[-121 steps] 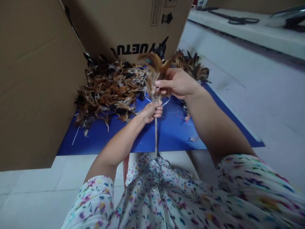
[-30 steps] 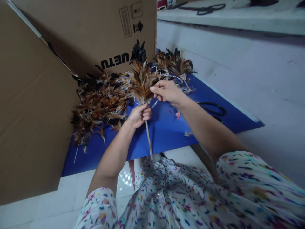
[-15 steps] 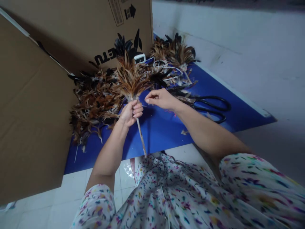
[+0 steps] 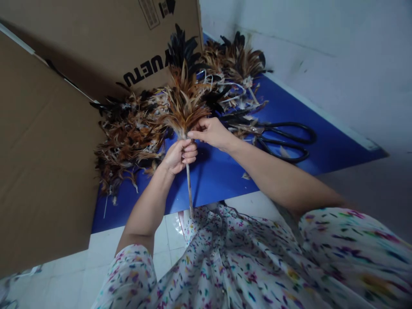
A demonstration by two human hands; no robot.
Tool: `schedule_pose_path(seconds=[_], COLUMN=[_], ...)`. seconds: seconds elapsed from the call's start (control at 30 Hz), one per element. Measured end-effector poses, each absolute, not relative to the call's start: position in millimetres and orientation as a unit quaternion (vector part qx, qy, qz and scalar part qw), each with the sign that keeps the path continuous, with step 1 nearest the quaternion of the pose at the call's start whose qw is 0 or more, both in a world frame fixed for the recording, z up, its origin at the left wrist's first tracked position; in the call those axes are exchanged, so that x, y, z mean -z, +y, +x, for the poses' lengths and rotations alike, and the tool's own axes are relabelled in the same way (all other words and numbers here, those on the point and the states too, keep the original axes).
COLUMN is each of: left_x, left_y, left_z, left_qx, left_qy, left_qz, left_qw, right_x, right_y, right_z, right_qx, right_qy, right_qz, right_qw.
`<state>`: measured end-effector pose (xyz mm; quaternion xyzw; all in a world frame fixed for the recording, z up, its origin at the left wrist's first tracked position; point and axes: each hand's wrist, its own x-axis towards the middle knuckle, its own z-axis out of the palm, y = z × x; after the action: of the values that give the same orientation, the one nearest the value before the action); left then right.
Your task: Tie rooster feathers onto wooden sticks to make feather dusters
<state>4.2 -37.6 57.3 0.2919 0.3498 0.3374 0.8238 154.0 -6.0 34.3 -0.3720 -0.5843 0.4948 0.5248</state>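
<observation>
A feather duster [image 4: 185, 103], brown and tan with black feathers at its top, stands nearly upright in front of me. My left hand [image 4: 180, 155] is wrapped around its thin stick just under the feathers, and the lower stick points down past the table edge. At the base of the feathers, on the right side, my right hand [image 4: 209, 133] is closed in a pinch. Whatever lies between those fingertips is too small to make out.
Loose brown and black feathers [image 4: 128, 133] are heaped to the left on the blue tabletop [image 4: 222, 171]. Black-handled scissors [image 4: 286, 128] lie at right. Another feather duster [image 4: 243, 62] rests at the back by the wall, near a white cable [image 4: 234, 88]. Large cardboard boxes [image 4: 45, 141] stand left and behind.
My right hand has moved left and in to the base of the feathers, from a short way off. The stick has turned slightly more upright in my left hand, which keeps its grip.
</observation>
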Motion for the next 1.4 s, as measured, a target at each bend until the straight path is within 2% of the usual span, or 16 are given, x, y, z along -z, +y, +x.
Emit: schedule_pose_path(seconds=[0.27, 0.63, 0.77, 0.9, 1.0, 1.2, 1.4], left_x=[-58, -73, -74, -76, -75, -73, -81], left_y=[-39, -42, -43, -44, -42, -36, -31], left_z=[3, -3, -7, -7, -6, -2, -15], left_qx=[-0.34, -0.381, -0.411, -0.432, -0.438, -0.461, -0.499], left_qy=[0.367, 0.366, 0.361, 0.34, 0.324, 0.378, 0.368], left_qz=[0.327, 0.281, 0.266, 0.266, 0.274, 0.258, 0.268], left_qw=[0.802, 0.801, 0.794, 0.792, 0.793, 0.76, 0.738], right_x=[-33, -39, -27, -18, -21, -37, -36], right_y=[-8, -4, -7, -16, -18, -14, 1], right_z=[150, 155, 146, 135, 135, 146, 159], right_qx=[-0.505, -0.486, -0.498, -0.559, -0.582, -0.576, -0.507], right_qy=[-0.569, -0.59, -0.665, -0.684, -0.657, -0.562, -0.519], right_qz=[-0.378, -0.342, -0.262, -0.223, -0.255, -0.357, -0.455], right_qw=[0.528, 0.547, 0.491, 0.411, 0.407, 0.473, 0.517])
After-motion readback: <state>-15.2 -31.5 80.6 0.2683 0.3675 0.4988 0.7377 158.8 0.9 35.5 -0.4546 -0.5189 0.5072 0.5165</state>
